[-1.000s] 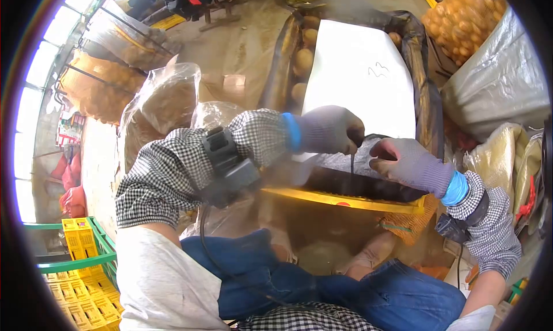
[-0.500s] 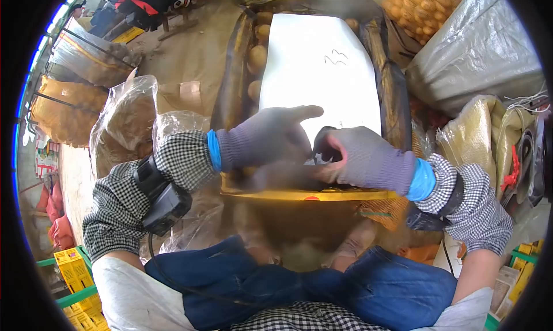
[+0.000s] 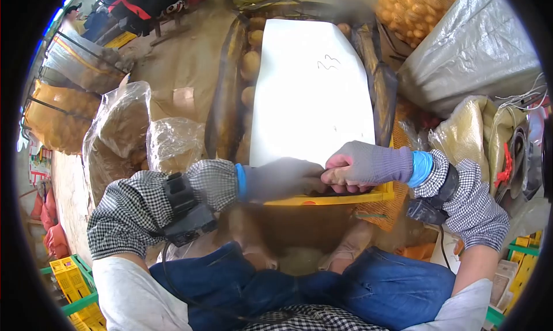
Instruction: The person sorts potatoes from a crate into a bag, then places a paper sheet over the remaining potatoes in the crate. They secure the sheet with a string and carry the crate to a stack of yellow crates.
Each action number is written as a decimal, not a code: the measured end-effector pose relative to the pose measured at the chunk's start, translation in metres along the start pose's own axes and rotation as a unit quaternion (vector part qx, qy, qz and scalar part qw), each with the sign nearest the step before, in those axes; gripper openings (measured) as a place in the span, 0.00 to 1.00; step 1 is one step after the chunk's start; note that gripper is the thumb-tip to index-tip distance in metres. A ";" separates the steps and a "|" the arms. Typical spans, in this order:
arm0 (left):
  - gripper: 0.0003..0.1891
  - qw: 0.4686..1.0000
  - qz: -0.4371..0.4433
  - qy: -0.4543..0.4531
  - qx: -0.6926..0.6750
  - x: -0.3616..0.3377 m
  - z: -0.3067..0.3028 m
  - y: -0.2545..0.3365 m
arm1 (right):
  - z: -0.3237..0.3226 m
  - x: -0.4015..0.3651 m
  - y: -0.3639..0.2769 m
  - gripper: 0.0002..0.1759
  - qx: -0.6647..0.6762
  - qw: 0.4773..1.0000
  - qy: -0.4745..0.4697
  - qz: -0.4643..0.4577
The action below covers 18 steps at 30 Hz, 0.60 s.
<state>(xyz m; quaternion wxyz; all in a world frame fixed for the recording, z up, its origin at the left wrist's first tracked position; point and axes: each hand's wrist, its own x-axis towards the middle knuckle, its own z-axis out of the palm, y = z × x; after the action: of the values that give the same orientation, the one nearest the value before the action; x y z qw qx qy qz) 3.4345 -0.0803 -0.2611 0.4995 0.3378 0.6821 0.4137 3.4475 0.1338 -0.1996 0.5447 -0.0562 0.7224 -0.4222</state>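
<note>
A white paper sheet (image 3: 311, 95) with a scribbled mark lies over potatoes (image 3: 250, 65) in a yellow crate (image 3: 368, 196) lined with dark plastic film (image 3: 222, 112). At the crate's near edge my right hand (image 3: 368, 165), in a grey-purple knit glove, has its fingers curled closed beside the sheet's lower right corner. What it pinches, if anything, is hidden; dark liner shows just below. My left hand (image 3: 288, 178), gloved the same way, is at the near edge too, its fingertips close to my right hand's. Motion blurs its fingers.
Clear plastic bags (image 3: 121, 124) stand left of the crate, with a mesh sack (image 3: 60, 115) beyond. A mesh sack of potatoes (image 3: 415, 11) sits at the back right. A silver-grey tarp (image 3: 472, 49) and a woven sack (image 3: 469, 126) are on the right. A person (image 3: 72, 17) is far left.
My left hand has come down from over the sheet to the near edge, beside my right hand. My right hand has moved slightly down and right, its fingers now curled closed.
</note>
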 end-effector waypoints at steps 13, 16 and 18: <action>0.10 0.981 0.125 0.068 0.133 0.000 -0.007 -0.008 | -0.008 0.013 0.027 0.22 0.207 0.977 -0.052 -0.015; 0.10 0.988 0.110 0.070 0.086 0.004 -0.006 -0.007 | -0.009 0.017 0.025 0.21 0.147 0.989 -0.027 0.000; 0.13 0.997 0.032 0.060 0.043 0.009 -0.004 -0.001 | -0.006 0.025 0.029 0.20 0.080 0.997 -0.008 -0.006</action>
<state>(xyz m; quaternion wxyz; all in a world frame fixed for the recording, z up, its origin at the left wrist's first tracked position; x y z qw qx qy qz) 3.4276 -0.0736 -0.2646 0.4290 0.3549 0.7169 0.4196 3.4438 0.1423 -0.2375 0.5509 -0.0202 0.6816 -0.4811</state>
